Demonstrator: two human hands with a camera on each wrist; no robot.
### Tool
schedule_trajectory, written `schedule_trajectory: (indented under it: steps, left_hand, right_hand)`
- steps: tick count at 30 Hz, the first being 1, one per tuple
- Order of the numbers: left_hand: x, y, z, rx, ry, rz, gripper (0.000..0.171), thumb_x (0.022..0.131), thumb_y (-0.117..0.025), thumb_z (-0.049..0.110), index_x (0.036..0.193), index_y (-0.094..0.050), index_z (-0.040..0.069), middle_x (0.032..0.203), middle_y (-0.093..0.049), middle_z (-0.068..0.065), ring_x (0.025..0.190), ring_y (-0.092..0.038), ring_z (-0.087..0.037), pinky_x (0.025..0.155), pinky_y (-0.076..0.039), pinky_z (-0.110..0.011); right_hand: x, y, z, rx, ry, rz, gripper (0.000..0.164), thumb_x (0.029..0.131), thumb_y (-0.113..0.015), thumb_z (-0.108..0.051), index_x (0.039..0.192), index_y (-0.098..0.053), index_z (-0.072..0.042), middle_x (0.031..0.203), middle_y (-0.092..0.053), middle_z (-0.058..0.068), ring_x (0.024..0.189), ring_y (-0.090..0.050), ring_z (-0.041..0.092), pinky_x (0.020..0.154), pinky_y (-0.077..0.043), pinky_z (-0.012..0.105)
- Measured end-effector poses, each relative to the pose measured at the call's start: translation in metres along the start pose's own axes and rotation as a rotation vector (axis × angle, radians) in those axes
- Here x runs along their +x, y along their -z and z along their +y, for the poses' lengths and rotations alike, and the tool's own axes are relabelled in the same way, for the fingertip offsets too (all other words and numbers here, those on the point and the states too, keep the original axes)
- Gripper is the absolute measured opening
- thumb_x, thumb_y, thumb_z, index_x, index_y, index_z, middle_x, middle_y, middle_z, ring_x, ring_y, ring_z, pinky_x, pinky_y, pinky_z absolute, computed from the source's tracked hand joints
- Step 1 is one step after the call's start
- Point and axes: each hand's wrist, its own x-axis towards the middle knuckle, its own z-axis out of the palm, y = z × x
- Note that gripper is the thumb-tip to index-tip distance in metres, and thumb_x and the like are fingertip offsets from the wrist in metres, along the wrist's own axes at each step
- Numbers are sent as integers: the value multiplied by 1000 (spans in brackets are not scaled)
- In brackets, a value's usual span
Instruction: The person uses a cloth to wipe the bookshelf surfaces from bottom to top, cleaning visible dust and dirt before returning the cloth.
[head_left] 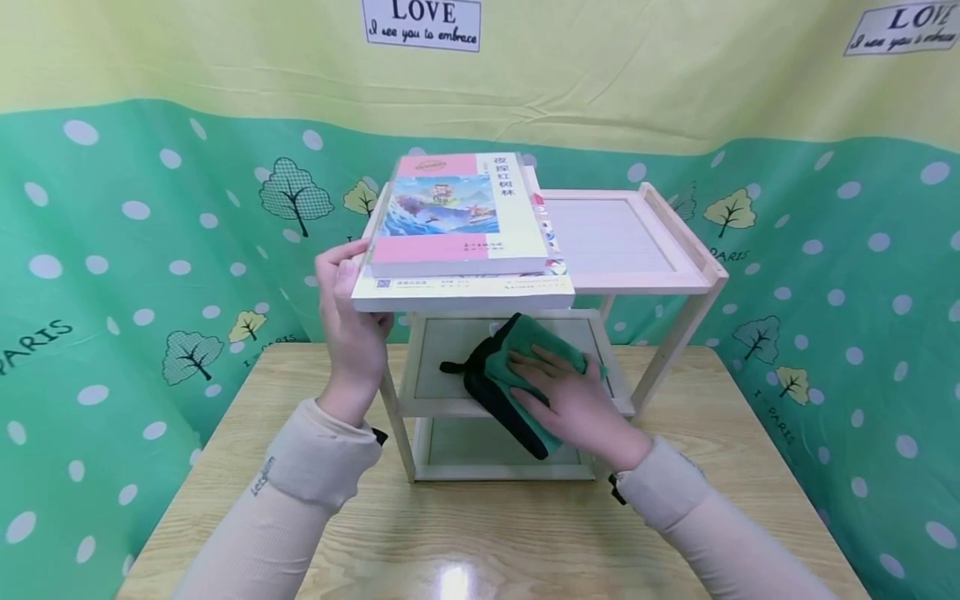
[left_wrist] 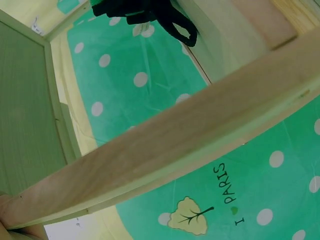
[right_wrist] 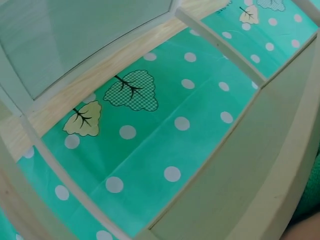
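A three-tier pale wooden shelf rack (head_left: 607,237) stands on the table. My left hand (head_left: 352,333) grips the rack at its upper left front corner, thumb beside the books and fingers curled round the wood. My right hand (head_left: 562,396) lies with extended fingers on a green cloth (head_left: 536,333) with black trim and a hanging loop, pressing it on the middle shelf (head_left: 442,383). Part of the cloth hangs over that shelf's front edge. In the left wrist view, the cloth's black loop (left_wrist: 182,30) shows beyond a wooden bar (left_wrist: 165,120).
Two stacked books rest on the rack's top left: a pink-and-white book (head_left: 457,250) over a larger white one (head_left: 465,296). The bottom shelf (head_left: 480,446) sits close to the wooden table (head_left: 450,533). A green and yellow patterned curtain (head_left: 135,267) surrounds the back and sides.
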Motion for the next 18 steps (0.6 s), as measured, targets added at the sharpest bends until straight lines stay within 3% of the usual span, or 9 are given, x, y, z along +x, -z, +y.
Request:
schedule_trajectory:
  steps: [5,10,13,18]
  left_hand:
    - [0,0,0,-4,5,-3,36,99,-29,41,121,-47,20,61,-50,7,40,-24,-9,38,-20,-21]
    - [0,0,0,-4,6,5,36,99,-28,41,121,-47,20,63,-52,7,40,-24,-8,38,-20,-21]
    - [0,0,-1,0,5,7,36,99,-29,41,121,-48,20,65,-54,7,40,-25,-8,38,-21,-21]
    - [0,0,-1,7,0,7,37,99,-29,42,121,-48,20,65,-54,7,40,-25,-8,38,-21,-21]
  right_hand:
    - [-1,2,3,-27,38,42,43,100,-52,-43,138,-59,-24,143,-57,-4,141,-44,26,107,-22,71]
    - [1,3,5,-102,136,135,39,95,-63,-36,131,-66,-22,133,-65,-5,127,-56,26,93,-37,50]
    - [2,4,6,-149,183,167,37,93,-67,-32,128,-68,-22,130,-67,-5,120,-60,25,84,-38,43]
    - [0,7,8,-173,192,157,35,93,-67,-31,127,-69,-22,131,-66,-6,120,-59,25,83,-38,41]
